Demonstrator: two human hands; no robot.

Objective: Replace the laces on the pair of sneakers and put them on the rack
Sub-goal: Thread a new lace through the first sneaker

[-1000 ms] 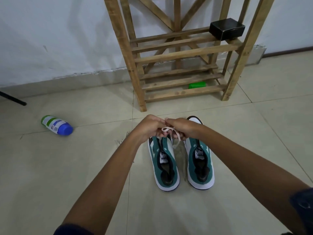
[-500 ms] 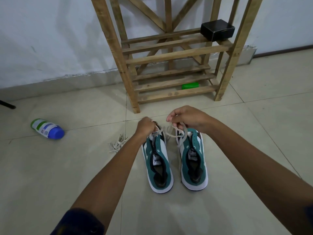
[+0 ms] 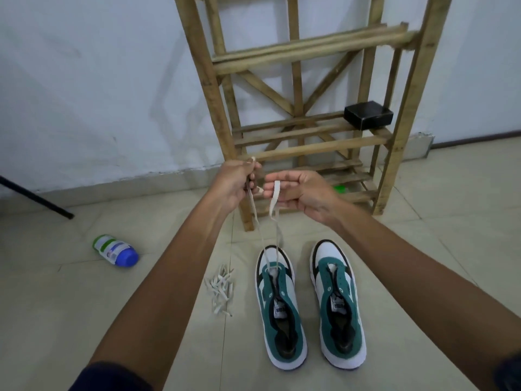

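Two green-and-white sneakers stand side by side on the tiled floor, toes toward the wooden rack [image 3: 217, 119]. A white lace [image 3: 258, 227] runs through the front eyelets of the left sneaker [image 3: 279, 309] and both its ends are pulled up taut. My left hand [image 3: 236, 184] grips one end high above the shoe. My right hand [image 3: 301, 193] pinches the other end beside it. The right sneaker [image 3: 337, 303] has no lace showing. A loose bundle of white lace [image 3: 221, 290] lies on the floor left of the shoes.
A black box [image 3: 368, 114] sits on a middle shelf of the rack and a small green object [image 3: 339, 188] on the lowest one. A white bottle with a blue cap [image 3: 115, 251] lies on the floor at left. A dark rod [image 3: 36, 198] slants in at far left.
Both hands rose from the sneakers' toes, pulling the lace ends up and taut. The view tilted upward, so more of the rack shows.
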